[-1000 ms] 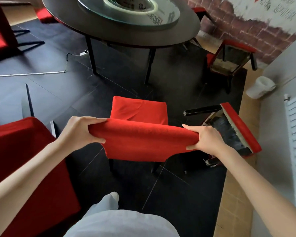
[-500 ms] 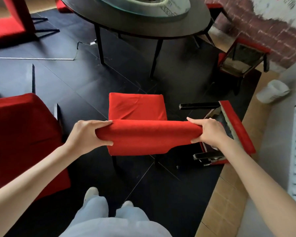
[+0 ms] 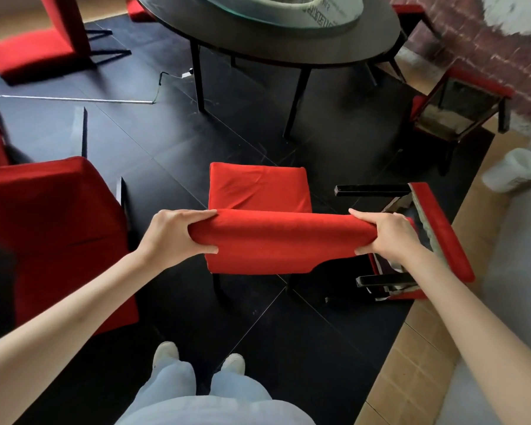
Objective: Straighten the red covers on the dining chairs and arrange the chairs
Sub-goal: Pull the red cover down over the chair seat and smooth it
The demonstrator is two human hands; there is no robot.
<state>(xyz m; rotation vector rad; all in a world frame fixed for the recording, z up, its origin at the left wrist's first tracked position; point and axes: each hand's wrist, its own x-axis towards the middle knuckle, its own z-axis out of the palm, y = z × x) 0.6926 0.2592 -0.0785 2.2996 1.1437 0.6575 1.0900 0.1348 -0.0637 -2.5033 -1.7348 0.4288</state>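
A dining chair stands upright in front of me, its seat (image 3: pixel 258 187) and backrest wrapped in a red cover (image 3: pixel 273 240). My left hand (image 3: pixel 178 234) grips the left end of the backrest top, fingers curled round the red cloth. At the right end my right hand (image 3: pixel 387 236) grips the same top edge. The cover lies fairly smooth on the backrest, with light creases on the seat. The chair faces a round dark table (image 3: pixel 267 35).
A chair (image 3: pixel 436 237) lies tipped over just right of my right hand, its underside showing. Another overturned chair (image 3: pixel 460 108) sits by the brick wall. A red-covered chair (image 3: pixel 52 234) stands close on my left. A white bin (image 3: pixel 515 170) is at the right.
The chair between my hands has shifted slightly toward the table and my view has tilted down; both feet now show. My grip on the backrest is unchanged.
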